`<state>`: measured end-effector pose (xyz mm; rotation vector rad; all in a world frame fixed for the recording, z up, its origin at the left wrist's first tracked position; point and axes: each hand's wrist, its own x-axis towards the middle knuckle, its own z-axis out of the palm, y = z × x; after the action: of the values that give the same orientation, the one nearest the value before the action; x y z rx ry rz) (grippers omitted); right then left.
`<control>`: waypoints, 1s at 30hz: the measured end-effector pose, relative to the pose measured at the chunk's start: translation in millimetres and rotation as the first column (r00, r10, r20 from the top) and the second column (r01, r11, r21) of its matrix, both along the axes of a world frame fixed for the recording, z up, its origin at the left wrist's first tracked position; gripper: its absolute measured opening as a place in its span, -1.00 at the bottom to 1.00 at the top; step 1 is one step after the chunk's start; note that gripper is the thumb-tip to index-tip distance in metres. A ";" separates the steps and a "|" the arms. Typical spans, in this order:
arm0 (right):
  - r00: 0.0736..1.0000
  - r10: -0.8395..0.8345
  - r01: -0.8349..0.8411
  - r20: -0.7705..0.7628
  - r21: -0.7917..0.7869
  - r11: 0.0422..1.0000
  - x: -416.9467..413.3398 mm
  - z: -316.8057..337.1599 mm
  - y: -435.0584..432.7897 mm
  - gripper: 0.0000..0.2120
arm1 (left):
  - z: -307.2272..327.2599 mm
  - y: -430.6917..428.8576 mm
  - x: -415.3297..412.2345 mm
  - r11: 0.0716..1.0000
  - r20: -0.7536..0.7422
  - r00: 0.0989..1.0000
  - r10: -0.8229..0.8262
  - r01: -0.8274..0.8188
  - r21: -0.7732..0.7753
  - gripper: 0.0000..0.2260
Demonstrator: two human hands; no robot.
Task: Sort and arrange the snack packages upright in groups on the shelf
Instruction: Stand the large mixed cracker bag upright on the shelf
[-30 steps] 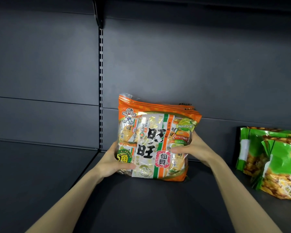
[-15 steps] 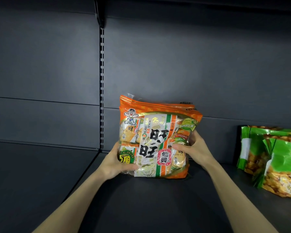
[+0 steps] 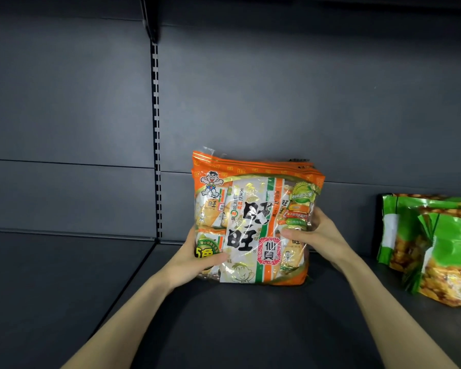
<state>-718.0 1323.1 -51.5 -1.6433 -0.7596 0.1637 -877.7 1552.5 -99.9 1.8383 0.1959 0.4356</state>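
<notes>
The matt dark-grey metal shelf [image 3: 224,328] bore a group of glossy, crinkled orange-and-white plastic snack bags [image 3: 250,209], upright near its back panel. Shiny green foil pouches [image 3: 442,243] sat well apart to the right. The left hand [image 3: 197,259] and right hand [image 3: 317,235] gripped the front bag's sides. The step seemed to be squaring this group; next would call for a gentle release, lest the puffy bags slump.

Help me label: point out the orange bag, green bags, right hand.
orange bag [image 3: 250,217], head view, front panel
green bags [image 3: 453,235], head view, nearest bag's front
right hand [image 3: 320,237], head view, its back
</notes>
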 end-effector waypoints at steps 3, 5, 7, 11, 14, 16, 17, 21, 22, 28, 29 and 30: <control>1.000 0.009 -0.008 0.007 -0.013 1.000 -1.0 -1.8 -2.1 -0.37 | -2.0 -0.5 2.2 1.000 0.009 1.000 0.011 -0.011 0.004 -0.27; 0.999 0.038 -0.038 0.014 -0.029 0.999 -2.5 -1.5 -2.5 -0.32 | -3.0 -0.3 2.5 0.999 0.016 0.999 0.044 -0.044 0.007 -0.27; 0.997 0.073 -0.073 0.013 -0.050 0.996 -2.8 -1.8 -2.9 -0.24 | -4.4 0.1 2.4 0.996 0.022 0.996 0.082 -0.083 0.014 -0.30; 0.995 0.099 -0.099 0.006 -0.071 0.993 1.4 -2.8 -3.0 -0.20 | -6.2 1.5 2.8 0.991 0.015 0.991 0.131 -0.131 0.031 -0.36; 0.996 0.092 -0.092 0.003 -0.065 0.994 -0.1 -1.4 -2.7 -0.27 | -6.5 2.6 3.5 0.991 0.011 0.991 0.130 -0.130 0.033 -0.37; 0.996 0.084 -0.084 0.007 -0.061 0.995 -1.2 -1.3 -2.4 -0.31 | -5.9 3.0 3.1 0.991 0.007 0.992 0.127 -0.127 0.039 -0.38; 0.997 0.079 -0.078 0.009 -0.058 0.995 -1.6 -1.4 -2.3 -0.31 | -5.7 3.0 2.9 0.991 0.005 0.992 0.127 -0.127 0.044 -0.39; 0.998 0.070 -0.070 0.002 -0.041 0.997 -0.7 -2.4 -2.4 -0.34 | -7.1 3.2 3.3 0.989 -0.004 0.990 0.140 -0.140 0.054 -0.42; 0.997 0.074 -0.074 0.003 -0.039 0.996 -0.2 -2.6 -2.4 -0.34 | -7.6 3.3 3.6 0.988 -0.007 0.989 0.144 -0.144 0.057 -0.42; 0.997 0.069 -0.068 0.018 -0.060 0.996 0.8 -0.2 -4.4 -0.35 | -8.7 1.6 4.2 0.985 -0.019 0.987 0.157 -0.155 0.073 -0.37; 0.998 0.065 -0.064 0.022 -0.064 0.996 0.2 -0.8 -4.8 -0.35 | -9.4 1.7 3.5 0.985 -0.023 0.987 0.157 -0.154 0.079 -0.37; 0.998 0.059 -0.057 0.027 -0.069 0.996 -0.1 -2.1 -5.1 -0.35 | -10.0 1.5 2.9 0.984 -0.026 0.987 0.157 -0.154 0.085 -0.35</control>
<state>-718.1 1318.0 -53.6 -1.6922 -0.8325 0.2091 -874.8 1554.0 -109.8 1.9201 0.3497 0.5295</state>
